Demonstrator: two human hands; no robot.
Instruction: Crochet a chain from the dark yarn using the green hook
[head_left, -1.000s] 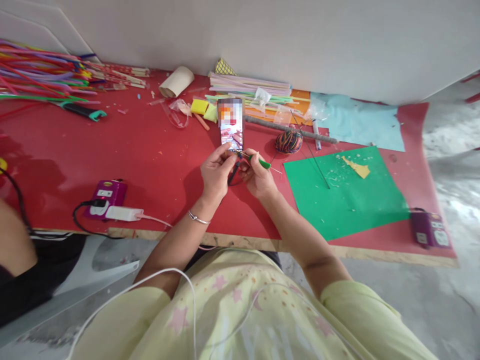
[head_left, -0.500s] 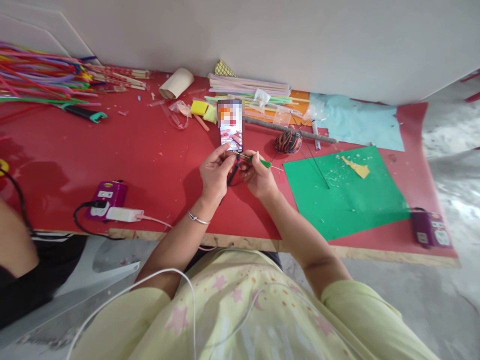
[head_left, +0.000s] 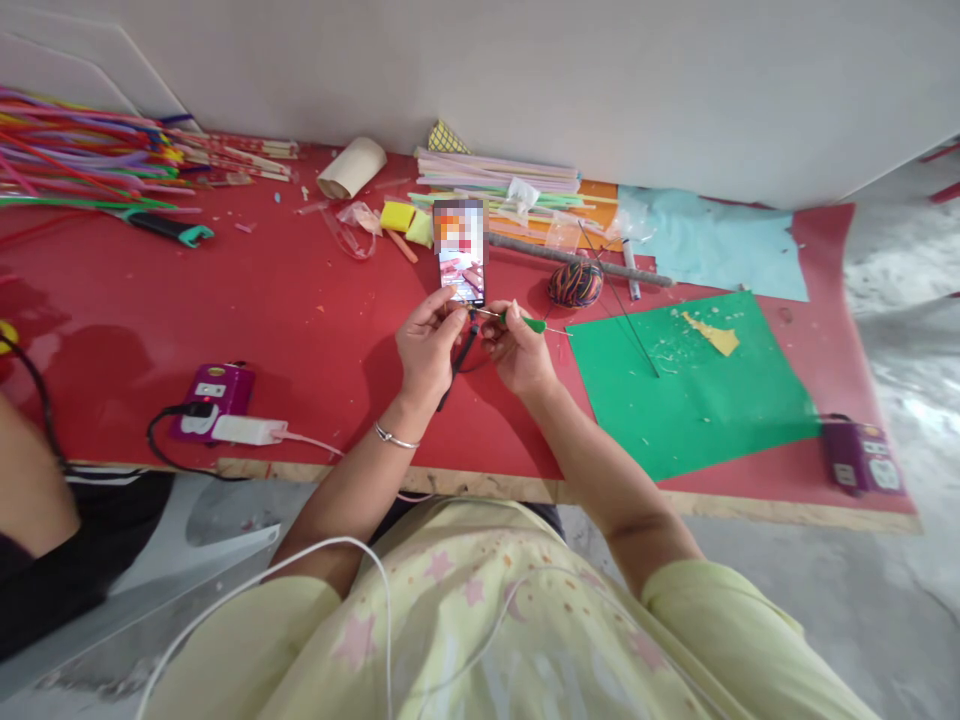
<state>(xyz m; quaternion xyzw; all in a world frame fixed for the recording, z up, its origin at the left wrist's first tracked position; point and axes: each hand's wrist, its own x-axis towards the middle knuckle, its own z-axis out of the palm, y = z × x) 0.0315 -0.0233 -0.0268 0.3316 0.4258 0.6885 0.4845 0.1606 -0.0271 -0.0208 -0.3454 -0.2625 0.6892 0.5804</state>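
Observation:
Over the red table, my left hand (head_left: 429, 345) is closed in a pinch on a small piece of dark yarn work (head_left: 474, 318), mostly covered by the fingers. A dark strip (head_left: 457, 370) hangs below it. My right hand (head_left: 519, 350) grips a green-handled crochet hook (head_left: 534, 325), its thin metal shaft pointing left to the yarn work between the hands. Just beyond my fingertips is a phone (head_left: 471, 285) with its screen lit. A multicoloured yarn ball (head_left: 576, 285) lies to the right of the phone.
A green sheet (head_left: 622, 390) with scraps lies right; a long grey rod (head_left: 622, 268) and a thin dark needle (head_left: 630, 330) lie near the yarn ball. Pipe cleaners (head_left: 90, 150), a cardboard tube (head_left: 352, 168) and purple power sockets (head_left: 217, 395) are around. Another person's arm (head_left: 30, 470) shows at left.
My right hand and the crochet hook have shifted slightly to the right. My left hand has moved very slightly left, still pinching the yarn work.

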